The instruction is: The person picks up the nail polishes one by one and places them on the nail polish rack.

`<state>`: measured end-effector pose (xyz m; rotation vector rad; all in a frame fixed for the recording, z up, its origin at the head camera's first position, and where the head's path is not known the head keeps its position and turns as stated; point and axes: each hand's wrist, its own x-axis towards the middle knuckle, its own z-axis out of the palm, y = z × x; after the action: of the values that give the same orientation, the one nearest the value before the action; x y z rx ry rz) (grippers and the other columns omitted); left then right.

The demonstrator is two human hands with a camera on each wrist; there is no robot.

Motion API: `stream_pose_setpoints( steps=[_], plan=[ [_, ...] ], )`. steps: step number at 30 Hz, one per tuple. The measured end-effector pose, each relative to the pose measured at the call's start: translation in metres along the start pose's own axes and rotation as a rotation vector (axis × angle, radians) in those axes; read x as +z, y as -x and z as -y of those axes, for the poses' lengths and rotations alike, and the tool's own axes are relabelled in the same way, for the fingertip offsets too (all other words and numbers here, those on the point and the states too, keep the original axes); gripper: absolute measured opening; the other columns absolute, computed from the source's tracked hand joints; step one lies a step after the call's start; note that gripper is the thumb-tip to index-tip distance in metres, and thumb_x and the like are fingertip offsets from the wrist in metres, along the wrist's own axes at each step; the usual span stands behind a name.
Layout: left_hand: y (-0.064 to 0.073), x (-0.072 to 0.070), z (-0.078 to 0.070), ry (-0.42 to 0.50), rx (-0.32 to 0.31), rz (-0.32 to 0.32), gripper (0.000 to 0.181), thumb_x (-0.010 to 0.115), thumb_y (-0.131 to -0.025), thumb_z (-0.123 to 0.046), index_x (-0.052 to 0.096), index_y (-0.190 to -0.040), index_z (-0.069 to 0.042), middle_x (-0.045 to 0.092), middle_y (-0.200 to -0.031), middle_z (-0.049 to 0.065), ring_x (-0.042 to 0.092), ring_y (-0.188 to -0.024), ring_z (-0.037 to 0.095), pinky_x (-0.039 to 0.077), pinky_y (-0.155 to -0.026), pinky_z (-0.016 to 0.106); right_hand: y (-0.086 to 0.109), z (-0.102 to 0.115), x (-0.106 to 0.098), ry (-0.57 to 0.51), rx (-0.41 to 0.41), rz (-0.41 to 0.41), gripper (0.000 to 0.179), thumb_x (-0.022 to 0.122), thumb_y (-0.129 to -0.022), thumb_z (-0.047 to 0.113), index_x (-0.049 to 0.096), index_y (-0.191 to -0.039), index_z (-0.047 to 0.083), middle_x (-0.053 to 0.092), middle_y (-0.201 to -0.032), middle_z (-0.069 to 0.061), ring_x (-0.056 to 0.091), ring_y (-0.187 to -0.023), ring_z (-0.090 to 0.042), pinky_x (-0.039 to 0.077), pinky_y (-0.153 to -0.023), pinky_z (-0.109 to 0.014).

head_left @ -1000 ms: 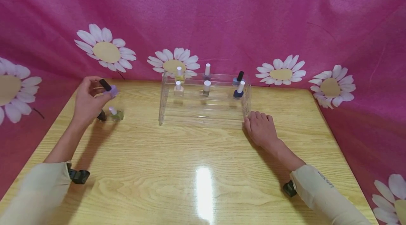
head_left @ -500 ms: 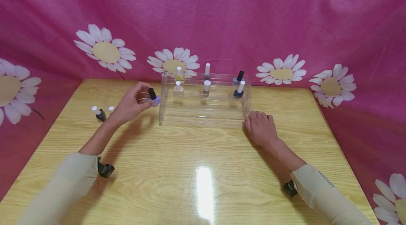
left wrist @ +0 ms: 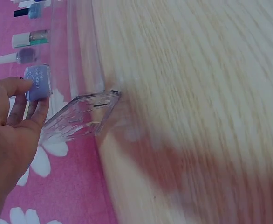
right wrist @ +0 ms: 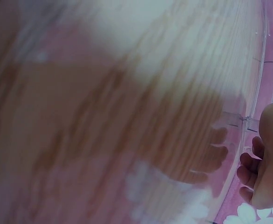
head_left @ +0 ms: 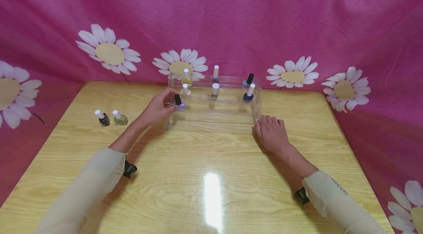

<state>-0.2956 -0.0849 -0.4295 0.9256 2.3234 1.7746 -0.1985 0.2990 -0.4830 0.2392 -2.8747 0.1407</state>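
My left hand [head_left: 158, 108] pinches a lilac nail polish bottle [head_left: 181, 106] with a black cap. The bottle is over the left end of a clear stepped display rack [head_left: 211, 128], close in front of a pale pink polish [head_left: 186, 94]. In the left wrist view, white lettering shows on the lilac bottle [left wrist: 38, 83], between thumb and fingers. My right hand [head_left: 273, 134] holds the rack's right front corner, fingers curled and thumb at its side panel. In the right wrist view, the curled fingers [right wrist: 249, 169] sit beside the rack's edge, the thumb partly covering it.
Grey [head_left: 215, 91] and navy [head_left: 248, 95] polishes share the pink one's step. Yellow [head_left: 187, 77], mauve [head_left: 216, 75] and light blue [head_left: 247, 83] ones stand behind. Dark [head_left: 104, 120] and green [head_left: 121, 120] polishes stand left on the wooden table. A pink flowered cloth [head_left: 224, 25] hangs behind.
My left hand has carried the lilac polish rightward from beside the dark and green bottles to the rack's left end. The right hand and the rack have stayed put.
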Motion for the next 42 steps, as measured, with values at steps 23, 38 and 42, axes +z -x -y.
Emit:
stream_pose_setpoints(
  steps=[23,38,42],
  plan=[
    [-0.008,0.009,0.0,-0.322,-0.081,0.175,0.028,0.054,-0.084,0.009,0.048,-0.109,-0.002,0.056,-0.106,0.013,0.055,-0.102,0.027,0.046,-0.085,0.041,-0.003,0.003,-0.001,0.0,0.004,0.023,0.034,0.033,-0.098,0.03,0.041,-0.077,0.005,0.045,-0.075,-0.011,0.047,-0.079,-0.035,0.034,-0.073,-0.049],
    [0.04,-0.029,-0.019,-0.181,-0.08,-0.085,0.044,0.057,-0.084,0.008,0.042,-0.125,0.004,0.052,-0.115,0.022,0.051,-0.108,0.035,0.042,-0.092,0.043,0.0,0.002,0.0,0.001,0.006,0.013,0.032,0.034,-0.097,0.029,0.041,-0.077,0.005,0.045,-0.074,-0.011,0.047,-0.079,-0.035,0.034,-0.073,-0.049],
    [0.066,-0.051,-0.037,-0.205,-0.03,-0.226,0.045,0.058,-0.081,0.014,0.042,-0.122,0.008,0.053,-0.111,0.021,0.055,-0.104,0.029,0.045,-0.089,0.039,0.0,0.0,0.0,-0.005,0.004,0.003,0.033,0.034,-0.098,0.03,0.04,-0.077,0.006,0.045,-0.075,-0.011,0.047,-0.079,-0.035,0.034,-0.074,-0.05]
  ],
)
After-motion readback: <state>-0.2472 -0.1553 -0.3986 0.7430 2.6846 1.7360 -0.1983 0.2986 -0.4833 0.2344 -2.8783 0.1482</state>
